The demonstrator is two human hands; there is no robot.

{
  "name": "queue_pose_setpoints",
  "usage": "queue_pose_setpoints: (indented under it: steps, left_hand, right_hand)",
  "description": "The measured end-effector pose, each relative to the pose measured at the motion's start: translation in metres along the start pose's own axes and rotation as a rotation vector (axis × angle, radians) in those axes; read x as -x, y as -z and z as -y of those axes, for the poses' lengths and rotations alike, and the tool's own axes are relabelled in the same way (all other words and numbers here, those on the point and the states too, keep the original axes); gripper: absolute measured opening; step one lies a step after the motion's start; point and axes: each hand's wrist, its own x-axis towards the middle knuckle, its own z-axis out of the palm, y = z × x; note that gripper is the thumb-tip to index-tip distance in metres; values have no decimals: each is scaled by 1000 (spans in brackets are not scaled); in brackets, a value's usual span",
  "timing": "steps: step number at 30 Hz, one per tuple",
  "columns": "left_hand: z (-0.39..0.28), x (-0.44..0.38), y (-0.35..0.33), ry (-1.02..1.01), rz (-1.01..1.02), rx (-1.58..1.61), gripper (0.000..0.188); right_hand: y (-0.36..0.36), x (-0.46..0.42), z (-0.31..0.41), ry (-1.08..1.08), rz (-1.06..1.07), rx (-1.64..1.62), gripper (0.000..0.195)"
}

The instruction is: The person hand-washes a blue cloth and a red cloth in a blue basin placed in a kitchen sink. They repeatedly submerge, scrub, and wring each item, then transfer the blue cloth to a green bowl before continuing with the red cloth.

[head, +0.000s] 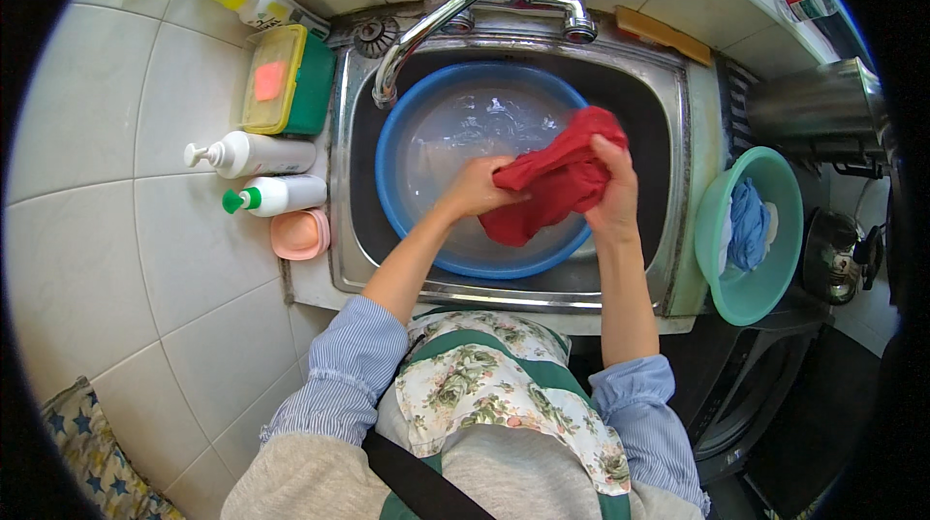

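Note:
A bunched red cloth (556,182) is held between my two hands over the right side of a blue plastic basin (389,208). My left hand (483,187) grips its left edge, with the fingertips partly hidden behind the fabric. My right hand (614,186) clasps the cloth from the right, thumb on top. Cloudy water (458,128) with shiny ripples fills the basin, which sits inside a stainless steel sink (341,244). Arching over the basin's upper left rim is the chrome faucet spout (436,19).
Left of the sink stand a green box with a yellow lid (309,84), pump bottles (272,155) and a pink soap dish (298,235). A mint-green basin (788,244) at right holds blue cloth (748,226). Beyond it are a metal pot (814,110) and a kettle (832,266).

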Motion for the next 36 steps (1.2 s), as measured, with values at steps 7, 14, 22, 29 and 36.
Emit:
queue_pose_setpoints:
  steps: [7,14,22,29,36]
  left_hand:
    - [-3,20,26,43,-120,1051,29]
    - [0,1,-7,97,-152,1636,29]
    - [11,-19,-50,546,-411,1417,25]
    - [45,-12,-68,483,-371,1418,27]
    - [51,-9,-59,-64,194,1759,29]
  right_hand:
    - [18,-4,13,-162,53,-339,36]
    - [-13,-23,-47,752,-69,1201,18]
    - [8,-58,-104,264,-120,1487,38]
    - [21,-24,-123,516,11,1543,29]
    - [-2,-2,-103,473,56,1365,29]
